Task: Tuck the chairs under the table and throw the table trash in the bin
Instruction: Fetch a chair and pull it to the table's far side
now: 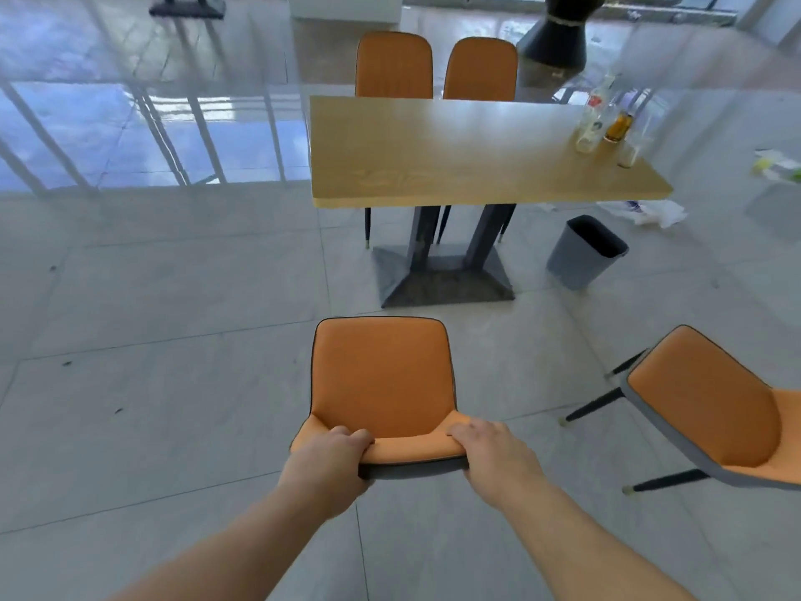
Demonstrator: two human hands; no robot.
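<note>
Both hands, left [329,459] and right [494,453], grip the near chair [383,383] backrest top, well short of the wooden bench [455,154]. Bottles [600,119] stand at its right end; grey bin [583,253] on glossy tiled floor [173,340].
</note>
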